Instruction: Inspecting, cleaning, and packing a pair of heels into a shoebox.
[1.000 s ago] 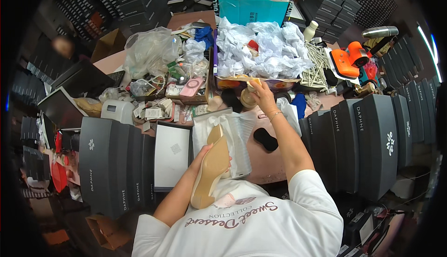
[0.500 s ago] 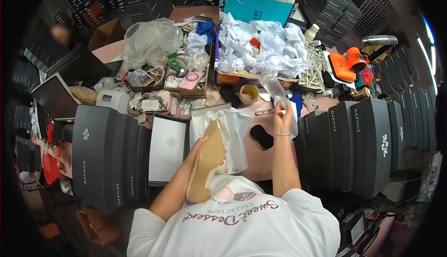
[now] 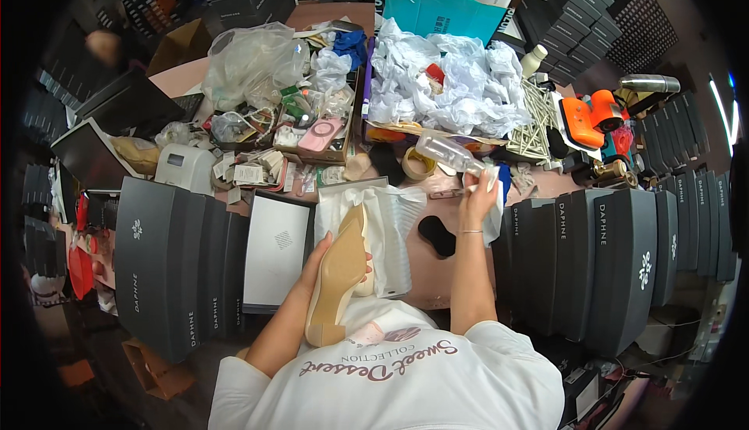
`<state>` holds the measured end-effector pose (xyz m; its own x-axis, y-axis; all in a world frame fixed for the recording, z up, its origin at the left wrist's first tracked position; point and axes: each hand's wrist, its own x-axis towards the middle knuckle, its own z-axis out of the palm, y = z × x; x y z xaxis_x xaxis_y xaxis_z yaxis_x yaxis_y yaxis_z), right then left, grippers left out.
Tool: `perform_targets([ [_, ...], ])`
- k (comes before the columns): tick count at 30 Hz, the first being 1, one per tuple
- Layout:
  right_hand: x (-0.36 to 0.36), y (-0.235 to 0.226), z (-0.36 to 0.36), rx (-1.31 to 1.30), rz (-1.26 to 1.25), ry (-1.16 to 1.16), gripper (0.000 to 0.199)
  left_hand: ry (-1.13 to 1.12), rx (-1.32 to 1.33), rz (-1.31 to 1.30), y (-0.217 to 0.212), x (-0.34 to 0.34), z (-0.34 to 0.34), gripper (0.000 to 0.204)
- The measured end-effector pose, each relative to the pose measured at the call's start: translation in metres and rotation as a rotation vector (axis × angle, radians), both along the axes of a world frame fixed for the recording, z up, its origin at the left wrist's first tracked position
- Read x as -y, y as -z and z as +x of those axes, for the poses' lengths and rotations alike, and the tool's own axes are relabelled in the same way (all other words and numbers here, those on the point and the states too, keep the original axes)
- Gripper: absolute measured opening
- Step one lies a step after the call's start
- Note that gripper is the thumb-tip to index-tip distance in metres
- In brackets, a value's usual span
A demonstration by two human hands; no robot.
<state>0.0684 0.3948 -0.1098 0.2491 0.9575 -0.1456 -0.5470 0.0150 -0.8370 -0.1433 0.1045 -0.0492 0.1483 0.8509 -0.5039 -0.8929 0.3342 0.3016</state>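
Above tabletop (image 3: pixel 431 278), right fingers (image 3: pixel 487 184) grip bottle (image 3: pixel 447 152), now tilted flatter; left fingers (image 3: pixel 368 261) grip shoe (image 3: pixel 337 278).

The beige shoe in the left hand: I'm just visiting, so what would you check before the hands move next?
1. Shoe held by left hand: ok, sole facing up toward the camera.
2. Clear bottle in right hand: ok, held near one end.
3. Liquid in the bottle: cannot tell.
4. Box open: ok, white paper inside.
5. Table before the right hand bare: not ok, a black pad lies there.
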Motion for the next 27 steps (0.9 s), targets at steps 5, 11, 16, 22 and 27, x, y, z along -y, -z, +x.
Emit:
perform_targets([
  [5,-0.014,-0.032,-0.024,1.19,0.657,-0.159,0.046,-0.042,-0.061,0.061,-0.002,0.006,-0.002,0.069],
  [11,-0.017,-0.028,-0.052,1.411,0.574,-0.32,0.03,-0.088,-0.169,0.098,-0.022,0.008,-0.005,0.069],
  [16,0.044,-0.059,-0.043,1.122,0.548,-0.479,0.028,-0.131,-0.133,0.112,-0.027,0.02,0.0,0.066],
  [22,0.227,-0.14,-0.041,1.047,1.172,-1.007,0.011,-0.104,-0.279,0.215,-0.032,0.014,0.017,0.06],
  [27,0.208,-0.116,-0.056,1.105,1.02,-0.768,0.008,-0.084,-0.16,0.219,-0.034,0.016,0.028,0.055],
])
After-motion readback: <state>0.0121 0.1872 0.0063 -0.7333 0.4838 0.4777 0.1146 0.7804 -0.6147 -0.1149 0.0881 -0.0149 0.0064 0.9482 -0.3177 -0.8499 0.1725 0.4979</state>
